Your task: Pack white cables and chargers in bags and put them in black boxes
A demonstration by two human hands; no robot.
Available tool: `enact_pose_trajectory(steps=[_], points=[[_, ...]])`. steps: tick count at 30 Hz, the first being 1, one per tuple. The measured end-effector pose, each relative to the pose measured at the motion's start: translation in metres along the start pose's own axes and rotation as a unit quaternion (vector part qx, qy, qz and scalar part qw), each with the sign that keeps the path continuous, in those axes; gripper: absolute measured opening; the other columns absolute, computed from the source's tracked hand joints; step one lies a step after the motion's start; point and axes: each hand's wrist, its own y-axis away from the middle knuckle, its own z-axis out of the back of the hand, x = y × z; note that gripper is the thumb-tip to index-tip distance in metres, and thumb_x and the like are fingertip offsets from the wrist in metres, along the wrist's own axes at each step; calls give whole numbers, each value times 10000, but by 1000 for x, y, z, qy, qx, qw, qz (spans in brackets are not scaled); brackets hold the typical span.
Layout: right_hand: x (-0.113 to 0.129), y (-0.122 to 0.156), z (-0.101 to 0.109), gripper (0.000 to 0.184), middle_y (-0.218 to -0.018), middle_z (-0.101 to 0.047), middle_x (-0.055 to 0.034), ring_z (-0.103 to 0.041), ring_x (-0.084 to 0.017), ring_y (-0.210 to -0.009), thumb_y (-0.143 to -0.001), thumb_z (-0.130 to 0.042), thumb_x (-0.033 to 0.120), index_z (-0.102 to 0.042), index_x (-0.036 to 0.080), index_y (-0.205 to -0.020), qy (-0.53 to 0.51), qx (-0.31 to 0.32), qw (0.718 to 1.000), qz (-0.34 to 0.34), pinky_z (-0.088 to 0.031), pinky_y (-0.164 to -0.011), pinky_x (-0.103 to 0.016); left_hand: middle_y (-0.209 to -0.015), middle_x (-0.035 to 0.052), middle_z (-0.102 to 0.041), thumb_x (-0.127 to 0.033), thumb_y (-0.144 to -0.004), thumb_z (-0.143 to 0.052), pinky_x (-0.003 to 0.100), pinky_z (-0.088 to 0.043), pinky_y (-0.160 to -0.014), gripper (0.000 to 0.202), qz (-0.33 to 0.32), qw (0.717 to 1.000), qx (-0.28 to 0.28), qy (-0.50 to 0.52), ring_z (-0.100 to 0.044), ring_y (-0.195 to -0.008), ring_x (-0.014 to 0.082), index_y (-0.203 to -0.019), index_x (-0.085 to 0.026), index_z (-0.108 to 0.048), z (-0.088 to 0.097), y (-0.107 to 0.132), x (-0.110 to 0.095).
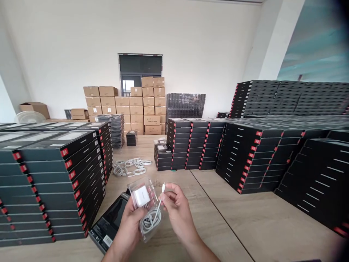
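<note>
Fingers: the left hand [129, 227] curls around a clear plastic pack [148, 218], gripping it from below and behind. On the right hand [177, 214], thumb and forefinger press together on a white cable [157, 213], just below its small plug [163, 187]; the other fingers curl loosely, clear of the pack.

Pack: held tilted between both hands, resting in the left hand's fingers and just beside the right hand's fingertips.

Inside the pack: a white charger [141, 195] sits in the upper part, with the cable coiled in the lower part. The cable rises from the coil to the right hand's pinch.

Under the hands: a black box [109, 223] lies on a wooden table [218, 222], its edge just below the left hand.

Ahead: loose white cable coils [131, 167] lie on the table, beyond the pack.

Sides: black boxes with red tabs stand in tall stacks on the left [54, 182] and right [253, 156].

Far end: brown cartons [136, 109] are piled before a white wall [68, 54], with a fan [29, 117] to their left.
</note>
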Motion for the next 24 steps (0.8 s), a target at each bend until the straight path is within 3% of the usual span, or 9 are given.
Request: enact_pose_trajectory(steps=[3,7,12,19,24], points=[[-1,1,0,279,-755,-715,-29,-631,-187,-661,-843,-608,300,-641,220,-1109,126,11,989,78,-505,-649,-294,-1163,122,-712,-142,-619,-768,361,-519,-874,783,1,1000,1,6,-692,-998,276,-1353,-217,-507,-3,2,-1],[-2,1,1,330,-1067,-745,-79,-688,-256,-917,-878,-536,256,-696,253,-1167,236,50,960,142,-538,-818,-347,-1138,113,-725,-156,-608,-790,354,-507,-906,618,5,1000,19,-10,-684,-1017,280,-1206,-191,-634,-6,3,-1],[-1,-3,2,363,-1068,-752,-84,-704,-245,-919,-886,-530,261,-683,236,-1214,279,59,944,167,-552,-824,-328,-1135,100,-730,-145,-583,-788,358,-500,-915,626,3,1000,11,-6,-682,-1024,281,-1191,-211,-651,-9,1,-2],[2,-6,2,328,-995,-769,-102,-723,-239,-881,-870,-517,241,-739,180,-1103,266,107,951,114,-559,-788,-310,-1092,94,-738,-82,-569,-728,365,-475,-947,589,-11,1000,2,5,-673,-1019,261,-1146,-184,-667,-3,-2,6],[-1,-7,4,357,-949,-765,-108,-715,-230,-834,-879,-465,192,-733,161,-1113,358,126,916,129,-543,-756,-310,-989,59,-752,-58,-567,-676,322,-490,-874,532,-6,1000,11,22,-686,-910,220,-1082,-190,-683,-5,-1,5]])
